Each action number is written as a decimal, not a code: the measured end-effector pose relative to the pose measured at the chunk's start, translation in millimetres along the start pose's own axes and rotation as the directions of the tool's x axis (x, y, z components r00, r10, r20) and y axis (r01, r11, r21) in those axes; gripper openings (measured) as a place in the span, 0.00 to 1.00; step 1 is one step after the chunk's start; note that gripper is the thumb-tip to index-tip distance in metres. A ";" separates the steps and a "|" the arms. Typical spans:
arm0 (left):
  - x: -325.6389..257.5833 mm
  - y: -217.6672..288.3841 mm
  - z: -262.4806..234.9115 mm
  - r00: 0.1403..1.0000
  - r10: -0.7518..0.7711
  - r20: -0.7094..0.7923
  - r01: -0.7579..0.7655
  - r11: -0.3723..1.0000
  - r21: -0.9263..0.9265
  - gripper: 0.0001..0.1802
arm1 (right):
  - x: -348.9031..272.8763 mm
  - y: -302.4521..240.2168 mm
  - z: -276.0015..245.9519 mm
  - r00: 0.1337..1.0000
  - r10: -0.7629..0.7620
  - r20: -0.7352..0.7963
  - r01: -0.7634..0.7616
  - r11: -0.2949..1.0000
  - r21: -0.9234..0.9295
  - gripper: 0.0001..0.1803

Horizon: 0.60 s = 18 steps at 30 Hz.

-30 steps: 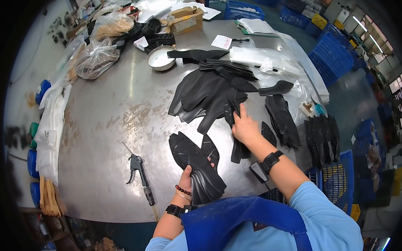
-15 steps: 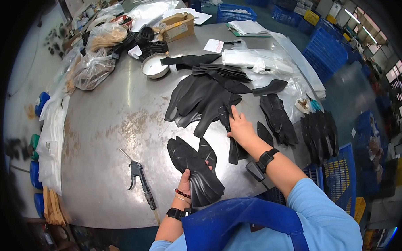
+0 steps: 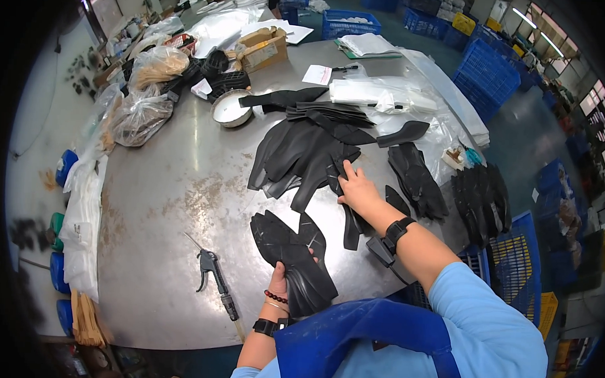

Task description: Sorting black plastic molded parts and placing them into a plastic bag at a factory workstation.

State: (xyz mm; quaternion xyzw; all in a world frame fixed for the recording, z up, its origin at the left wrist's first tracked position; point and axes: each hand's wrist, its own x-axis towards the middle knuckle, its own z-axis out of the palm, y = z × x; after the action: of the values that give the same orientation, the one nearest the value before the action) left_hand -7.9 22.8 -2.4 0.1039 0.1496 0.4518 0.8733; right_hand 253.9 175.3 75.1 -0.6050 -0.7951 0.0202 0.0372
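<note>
My left hand (image 3: 279, 279) is closed round a fanned bunch of black insoles (image 3: 304, 276) near the table's front edge. The thumb lies on top, and fingertips show at the bunch's right side. Farther right, my right hand (image 3: 361, 194) reaches to the edge of a loose pile of black insoles (image 3: 294, 152). Its fingers are apart and touch a narrow black piece (image 3: 333, 179) there. Another dark piece (image 3: 351, 232) lies below that palm, partly hidden by the forearm.
An air blow gun (image 3: 214, 279) lies on the metal table (image 3: 160, 251) left of my left hand. More black insoles (image 3: 416, 179) form stacks at the right. A white-filled bowl (image 3: 231, 109), a cardboard box (image 3: 264, 49) and plastic bags (image 3: 142, 110) stand farther back. Blue crates (image 3: 513, 270) flank the table.
The view has shifted slightly, so the table and blow gun sit a little lower in the picture. Both hands keep almost the same places, the left still gripping the insoles.
</note>
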 end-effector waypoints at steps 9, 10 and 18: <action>16.4 -1.2 32.5 0.996 0.079 0.028 -0.081 0.996 0.043 0.48 | 2.6 28.7 -1.0 0.999 -0.034 0.009 0.034 0.999 -0.006 0.29; 17.1 -2.2 32.9 0.998 0.059 0.010 -0.058 0.998 -0.032 0.47 | -0.6 17.1 -4.8 0.998 -0.033 0.046 0.034 0.999 -0.018 0.31; 21.4 -27.0 75.8 0.993 0.119 0.014 -0.120 0.993 0.014 0.43 | 4.7 14.3 -20.2 0.981 0.028 0.192 -0.030 1.000 0.009 0.25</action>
State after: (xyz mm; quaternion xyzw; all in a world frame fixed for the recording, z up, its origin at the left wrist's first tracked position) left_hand 51.2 21.4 56.2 0.1220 0.1408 0.5015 0.8449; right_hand 268.1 183.4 94.3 -0.6114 -0.7860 0.0838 -0.0364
